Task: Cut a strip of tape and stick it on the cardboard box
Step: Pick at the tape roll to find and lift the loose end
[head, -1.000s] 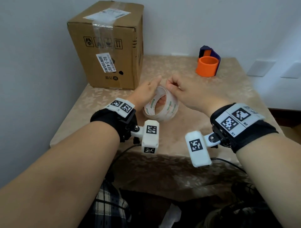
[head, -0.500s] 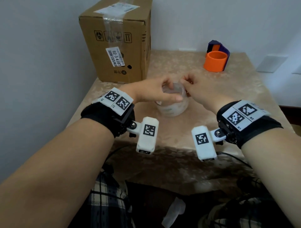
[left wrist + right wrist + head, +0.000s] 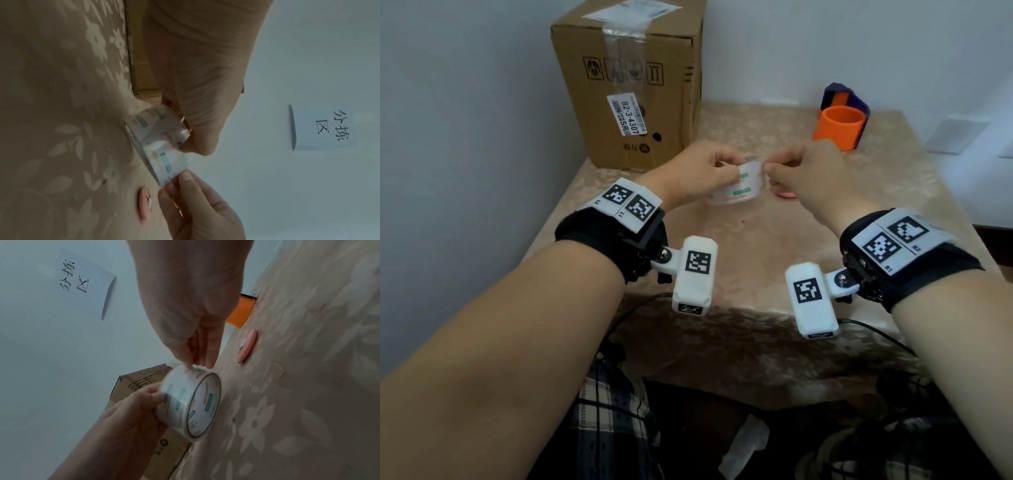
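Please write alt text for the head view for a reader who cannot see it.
Two hands hold a tape roll above a table: the left hand grips it, the right hand pinches its edge. A box stands behind, an orange cup to the right.

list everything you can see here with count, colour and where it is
cardboard box: 1, brown with white labels and clear tape over the top, back left of the table, by the wall
tape roll: 1, clear with green and orange print, held above the middle of the table
table: 1, beige floral cloth
orange cup: 1, orange, back right of the table
purple holder: 1, purple with orange inside, just behind the cup
pink disc: 1, pink, flat on the cloth right of the roll
paper sign: 1, white with black handwriting, on the wall
left hand: 1, grips the roll
right hand: 1, pinches the tape's loose end at the roll
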Demonstrator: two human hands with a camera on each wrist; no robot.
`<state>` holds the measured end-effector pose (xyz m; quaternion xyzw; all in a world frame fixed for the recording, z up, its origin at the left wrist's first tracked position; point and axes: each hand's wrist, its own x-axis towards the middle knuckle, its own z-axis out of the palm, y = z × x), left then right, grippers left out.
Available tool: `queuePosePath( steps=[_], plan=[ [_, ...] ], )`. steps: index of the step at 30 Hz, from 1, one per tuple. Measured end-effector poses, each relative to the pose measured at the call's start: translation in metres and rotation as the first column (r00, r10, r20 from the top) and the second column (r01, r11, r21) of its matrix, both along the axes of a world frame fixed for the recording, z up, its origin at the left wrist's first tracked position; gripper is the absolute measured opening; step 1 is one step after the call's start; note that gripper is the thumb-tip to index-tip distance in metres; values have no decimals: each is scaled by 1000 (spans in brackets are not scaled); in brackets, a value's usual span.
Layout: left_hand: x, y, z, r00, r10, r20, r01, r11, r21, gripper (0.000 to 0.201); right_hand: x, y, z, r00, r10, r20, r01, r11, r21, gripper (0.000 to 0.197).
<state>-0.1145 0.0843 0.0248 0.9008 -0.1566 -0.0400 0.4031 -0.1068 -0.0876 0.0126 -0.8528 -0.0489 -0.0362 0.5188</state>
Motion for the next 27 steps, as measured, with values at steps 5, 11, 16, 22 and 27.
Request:
queuePosePath(
  steps=[5,11,16,22,27],
  plan=[
    [0,-4,-2,998,-21,-62,19,999,-34,21,4,1,-2,999,-32,5,32,995,-99,12],
    [1,-3,0,994,-64,-86,62,998,-31,22,0,-1,-1,998,39,55,-22,960,-278,8],
    [2,-5,1,992,-80,-94,80,997,-2,22,1,-1,-1,997,33,76,-8,953,-303,10],
    [3,-4,2,997,-45,-67,42,998,-44,23,2,-1,-3,1000,-10,17,11,997,-76,12],
    [4,-3,0,998,-21,-56,18,998,-66,22,2,-2,-6,994,37,-102,-21,987,160,24]
  ],
)
